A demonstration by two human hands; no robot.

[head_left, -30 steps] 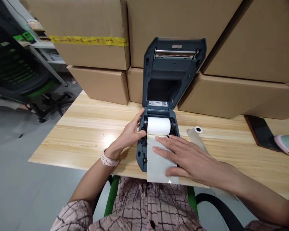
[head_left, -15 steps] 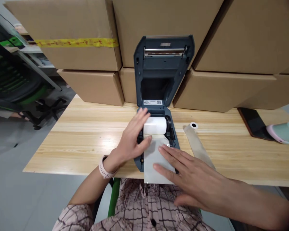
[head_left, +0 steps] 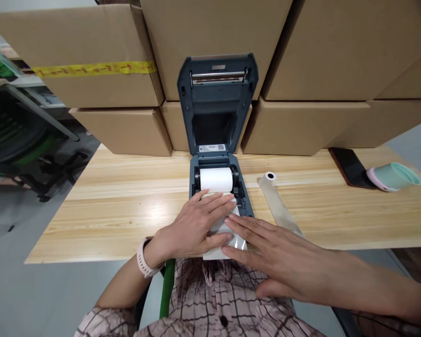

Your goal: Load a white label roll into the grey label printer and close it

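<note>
A dark grey-blue label printer point(head_left: 244, 199) stands before me with its lid point(head_left: 215, 104) raised. Inside it, a white label roll point(head_left: 216, 180) sits between black holders, and its loose strip point(head_left: 219, 253) runs toward me over the printer's front edge. My left hand point(head_left: 196, 224) lies flat across the strip just below the roll, fingers stretched out. From the right, my right hand point(head_left: 270, 252) rests its outstretched fingertips on the strip's right side. The hands cover much of the strip and the printer's front.
A small roll core point(head_left: 270, 176) with a strip of backing paper point(head_left: 280, 210) lies right of the printer. Farther right are a dark phone point(head_left: 351, 167) and a mint-green cup point(head_left: 395, 176) on its side. Cardboard boxes point(head_left: 217, 28) stand stacked behind. A chair point(head_left: 17, 135) is at left.
My left hand has moved from the printer's left side down and right onto the strip. My right hand stays on the strip. The view has shifted, so the printer appears farther left.
</note>
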